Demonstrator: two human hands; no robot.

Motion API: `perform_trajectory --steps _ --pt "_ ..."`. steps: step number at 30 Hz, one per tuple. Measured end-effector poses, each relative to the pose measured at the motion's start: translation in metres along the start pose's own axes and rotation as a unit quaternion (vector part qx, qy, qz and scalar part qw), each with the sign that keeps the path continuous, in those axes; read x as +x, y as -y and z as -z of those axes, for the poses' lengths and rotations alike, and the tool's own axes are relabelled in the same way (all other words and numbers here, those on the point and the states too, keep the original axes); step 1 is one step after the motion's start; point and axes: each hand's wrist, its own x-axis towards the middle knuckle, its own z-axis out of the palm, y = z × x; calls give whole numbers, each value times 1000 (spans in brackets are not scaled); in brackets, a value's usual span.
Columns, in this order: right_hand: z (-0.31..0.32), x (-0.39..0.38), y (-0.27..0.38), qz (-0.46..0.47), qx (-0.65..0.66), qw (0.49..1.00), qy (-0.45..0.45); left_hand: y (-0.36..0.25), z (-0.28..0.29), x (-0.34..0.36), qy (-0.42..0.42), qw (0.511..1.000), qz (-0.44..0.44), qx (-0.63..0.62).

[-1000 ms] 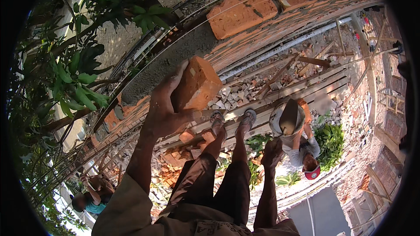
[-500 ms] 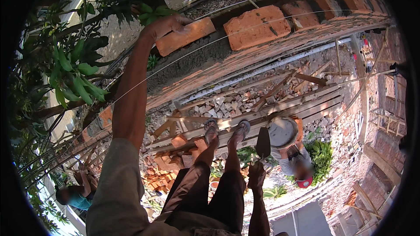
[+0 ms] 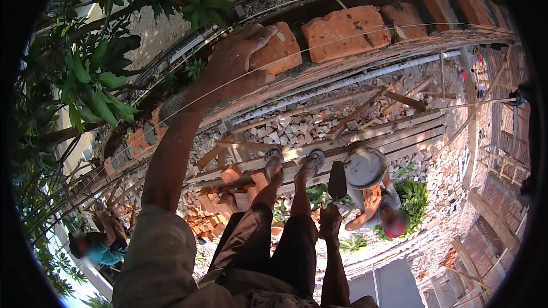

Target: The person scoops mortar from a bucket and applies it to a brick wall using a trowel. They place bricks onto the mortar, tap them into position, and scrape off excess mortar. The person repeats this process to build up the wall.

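Note:
My left hand (image 3: 242,57) grips an orange brick (image 3: 279,51) from its left side, fingers over the top and thumb on the near side. The brick sits on top of the brick wall (image 3: 342,67), beside a larger-looking laid brick (image 3: 346,33) with a narrow gap between them. A thin string line (image 3: 220,84) runs along the wall and passes across my left arm. Low on the right, my right hand (image 3: 330,221) is closed round the handle of a trowel (image 3: 337,181), its dark blade pointing up and away from the wall work.
I stand on wooden planks (image 3: 399,132) above rubble (image 3: 297,128). A round mortar pan (image 3: 365,167) rests by a co-worker (image 3: 391,208) in a red cap. Loose bricks (image 3: 214,217) lie below left. Another person (image 3: 103,242) is at far left, and leafy branches (image 3: 94,80) overhang the wall's left.
My left hand has moved right with the brick, turning it and bringing it down beside the laid brick. The trowel has shifted slightly left. The co-worker's hands have moved off the pan.

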Motion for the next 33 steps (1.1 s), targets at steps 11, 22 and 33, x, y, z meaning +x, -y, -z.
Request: perform_trajectory --steps 11,22,33 --pt "5 11 58 254 -222 941 10 -13 -1 -19 -50 998 -34 31" --pt "19 4 289 301 -169 937 -52 27 -3 -51 -61 981 95 -160" --pt "-12 -5 346 329 -230 913 -78 24 -9 -53 -81 974 101 -185"
